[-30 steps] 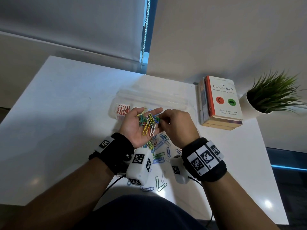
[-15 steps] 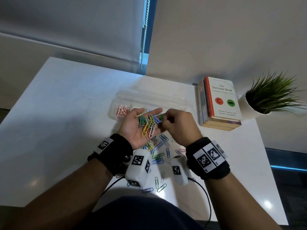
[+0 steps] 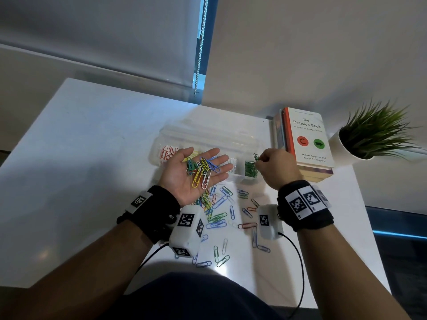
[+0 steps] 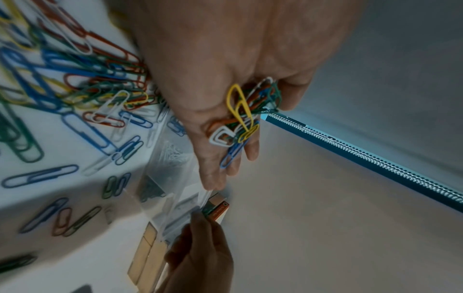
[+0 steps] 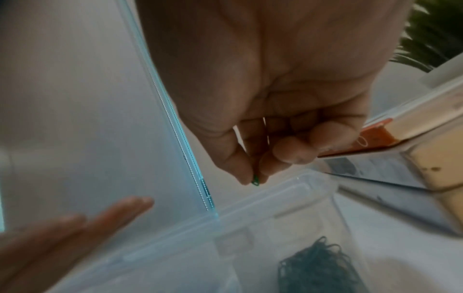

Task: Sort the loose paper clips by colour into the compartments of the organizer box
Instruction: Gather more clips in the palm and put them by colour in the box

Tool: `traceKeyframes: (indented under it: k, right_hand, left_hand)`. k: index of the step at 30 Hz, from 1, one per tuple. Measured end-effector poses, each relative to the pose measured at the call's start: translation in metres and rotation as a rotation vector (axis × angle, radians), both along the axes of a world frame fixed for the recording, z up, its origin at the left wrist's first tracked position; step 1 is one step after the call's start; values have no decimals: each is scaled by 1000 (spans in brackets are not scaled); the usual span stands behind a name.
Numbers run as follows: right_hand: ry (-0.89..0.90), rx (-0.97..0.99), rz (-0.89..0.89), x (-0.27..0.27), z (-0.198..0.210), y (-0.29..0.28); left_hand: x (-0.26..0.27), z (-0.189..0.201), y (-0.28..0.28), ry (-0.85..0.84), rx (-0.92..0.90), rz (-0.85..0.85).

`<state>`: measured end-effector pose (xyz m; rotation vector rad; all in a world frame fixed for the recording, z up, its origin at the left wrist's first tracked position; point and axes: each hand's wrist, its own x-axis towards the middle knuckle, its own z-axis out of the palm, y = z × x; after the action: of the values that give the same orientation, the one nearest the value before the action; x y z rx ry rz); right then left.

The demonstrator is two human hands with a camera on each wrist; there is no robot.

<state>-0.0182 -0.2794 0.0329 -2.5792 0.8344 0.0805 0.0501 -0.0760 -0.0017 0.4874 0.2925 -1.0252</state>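
My left hand [image 3: 196, 172] lies palm up with straight fingers, carrying a mixed bunch of paper clips [image 3: 202, 170] in yellow, blue, green, white and red [image 4: 241, 115]. My right hand [image 3: 260, 160] pinches one green paper clip [image 3: 255, 156] [image 5: 255, 181] between thumb and forefinger, just above the right end of the clear organizer box [image 3: 208, 137]. Below it a compartment holds a heap of green clips [image 3: 250, 169] [image 5: 318, 265]. Red clips [image 3: 168, 152] fill the leftmost compartment. Many loose clips [image 3: 221, 211] lie scattered on the white table [image 3: 92, 144] near my wrists.
A stack of books [image 3: 305, 139], the top one titled The Decision Book, lies right beside the box. A potted green plant [image 3: 374, 132] stands at the far right. The box's clear lid [image 5: 263, 200] stands open behind the compartments. A blind cord [image 3: 200, 47] hangs at the back.
My right hand has left the bunch in my left palm and moved right, carrying a green clip over the green compartment. The left palm stays where it was.
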Motion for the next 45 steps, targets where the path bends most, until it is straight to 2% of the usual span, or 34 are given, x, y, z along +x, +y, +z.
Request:
traceKeyframes:
  k: [6, 9, 11, 13, 17, 24, 29, 38, 45]
  right_hand:
    - [76, -85, -15, 3, -7, 5]
    - [-66, -49, -6, 1, 5, 12]
    - [-220, 24, 84, 0, 18, 26]
    - [-287, 97, 215, 1, 31, 45]
    - [-164, 105, 398, 8, 30, 72]
    - [-102, 44, 378, 15, 21, 85]
    - [-49, 96, 349, 17, 22, 89]
    - [-83, 23, 359, 22, 20, 94]
    - [-123, 178, 309, 22, 21, 87]
  left_hand:
    - [0, 1, 1, -2, -12, 2]
    - [-1, 1, 2, 16, -9, 9]
    - [-3, 2, 2, 26, -7, 21]
    - [-4, 4, 1, 30, 2, 39]
    - [-5, 6, 1, 34, -16, 85]
    - [-5, 6, 5, -1, -2, 100]
    - [-7, 8, 6, 2, 7, 81]
    - [-3, 14, 11, -26, -25, 45]
    - [-5, 12, 10, -20, -76, 44]
